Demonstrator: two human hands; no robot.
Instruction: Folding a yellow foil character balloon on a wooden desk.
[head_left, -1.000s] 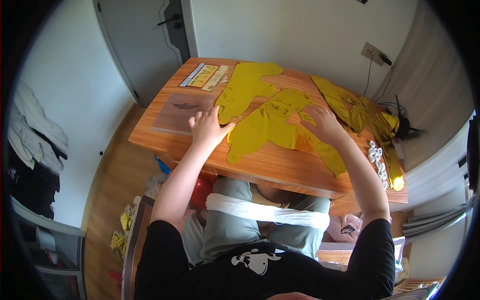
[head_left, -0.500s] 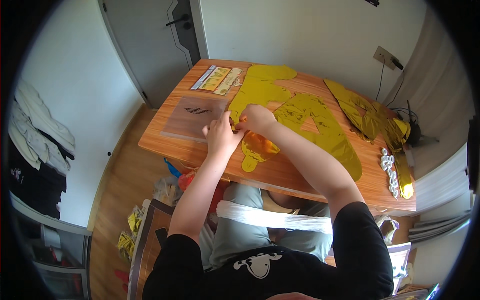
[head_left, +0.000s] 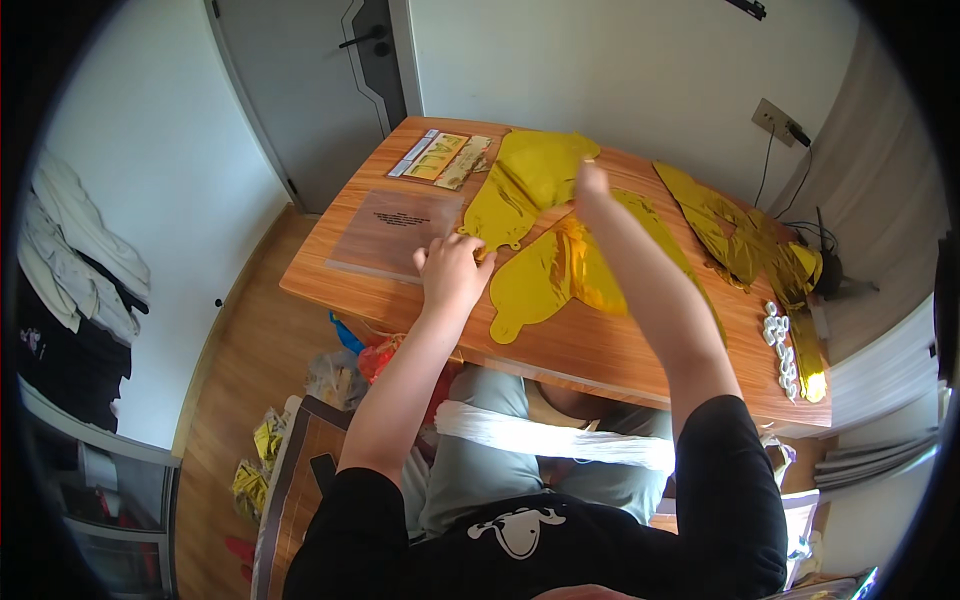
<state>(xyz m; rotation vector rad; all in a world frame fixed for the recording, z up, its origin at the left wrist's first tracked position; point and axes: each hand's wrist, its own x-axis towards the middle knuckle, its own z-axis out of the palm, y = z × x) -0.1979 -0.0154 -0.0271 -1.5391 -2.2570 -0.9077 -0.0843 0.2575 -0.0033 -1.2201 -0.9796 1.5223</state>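
My left hand [head_left: 456, 270] is on the table with its fingers curled. They are closed on the near end of a flat gold foil balloon [head_left: 535, 170]. Stretched out to the far side, my right hand [head_left: 592, 185] is over that balloon's right edge. Motion smears its fingers, so their grip is unclear. A second gold foil balloon [head_left: 535, 288], rounded with a small tab at its near end, lies flat under my right forearm. Left of my left hand, a clear plastic bag [head_left: 390, 230] with dark print lies flat.
More crumpled gold foil balloons [head_left: 725, 235] lie at the table's right, by a row of small white rolls [head_left: 777, 345]. A printed packet [head_left: 440, 158] is at the back left. White string [head_left: 550, 437] stretches across my lap. Bags [head_left: 335, 378] are below the table's front edge.
My right hand has moved away from my left, far and to the right. The far balloon's near part has shifted, and the nearer balloon lies more uncovered. My left hand stays nearly in place.
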